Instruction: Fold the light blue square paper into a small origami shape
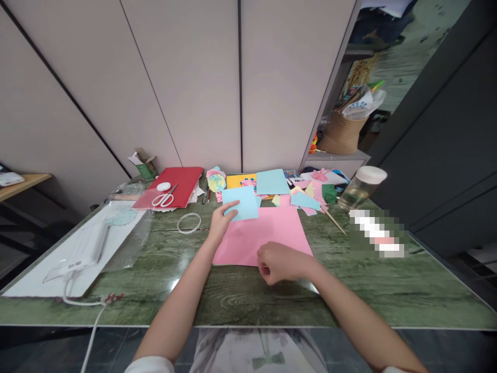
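A light blue paper square (243, 203) is pinched between the thumb and fingers of my left hand (222, 221), above the far left part of a large pink sheet (272, 228). My right hand (281, 263) is curled into a loose fist over the near right edge of the pink sheet. Nothing shows between its fingers. A second light blue sheet (274, 182) lies behind, on a yellow one (235, 181). Pink, blue and yellow paper scraps (305, 201) are spread to the right of it.
White-handled scissors (163, 199) rest on a red folder (180, 181). A white ring (189, 223) lies nearer. At left, a white power strip (87, 246) sits on a white board (39, 267). A wooden stick (334, 221) and a capped bottle (361, 187) are at right.
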Motion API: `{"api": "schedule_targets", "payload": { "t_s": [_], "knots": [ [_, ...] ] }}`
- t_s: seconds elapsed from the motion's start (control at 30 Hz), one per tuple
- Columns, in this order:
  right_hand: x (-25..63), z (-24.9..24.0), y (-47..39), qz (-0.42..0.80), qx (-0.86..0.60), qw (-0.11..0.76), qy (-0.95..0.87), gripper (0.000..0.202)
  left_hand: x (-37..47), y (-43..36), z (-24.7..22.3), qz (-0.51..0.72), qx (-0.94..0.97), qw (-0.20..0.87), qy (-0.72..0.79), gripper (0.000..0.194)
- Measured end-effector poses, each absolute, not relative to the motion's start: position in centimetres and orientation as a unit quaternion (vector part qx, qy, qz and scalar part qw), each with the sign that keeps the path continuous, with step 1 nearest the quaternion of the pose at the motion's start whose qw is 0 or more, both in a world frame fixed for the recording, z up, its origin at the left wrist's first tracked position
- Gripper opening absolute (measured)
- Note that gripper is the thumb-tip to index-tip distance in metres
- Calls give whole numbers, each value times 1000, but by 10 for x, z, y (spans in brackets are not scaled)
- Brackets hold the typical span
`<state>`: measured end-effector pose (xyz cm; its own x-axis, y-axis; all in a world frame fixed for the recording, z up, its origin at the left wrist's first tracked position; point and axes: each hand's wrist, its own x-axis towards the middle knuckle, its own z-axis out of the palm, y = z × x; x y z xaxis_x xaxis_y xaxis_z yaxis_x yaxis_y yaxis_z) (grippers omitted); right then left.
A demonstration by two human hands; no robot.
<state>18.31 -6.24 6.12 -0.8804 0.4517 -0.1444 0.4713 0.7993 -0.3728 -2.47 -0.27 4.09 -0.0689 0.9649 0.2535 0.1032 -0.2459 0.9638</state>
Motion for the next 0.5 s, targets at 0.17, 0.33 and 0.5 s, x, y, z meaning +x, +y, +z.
{"api": "schedule_targets", "payload": {
  "t_s": [0.17,0.33,0.5],
  "knots": [
    [218,81,-34,-259,360,-68,894,15,-23,-4,43,557,553,391,480,34],
    [196,63,-55,-272,271,33,923,16,-22,-5,45,555,544,398,487,34],
    [169,46,-81,-172,206,65,961,18,-24,-4,44,560,540,393,490,34]
  ]
}}
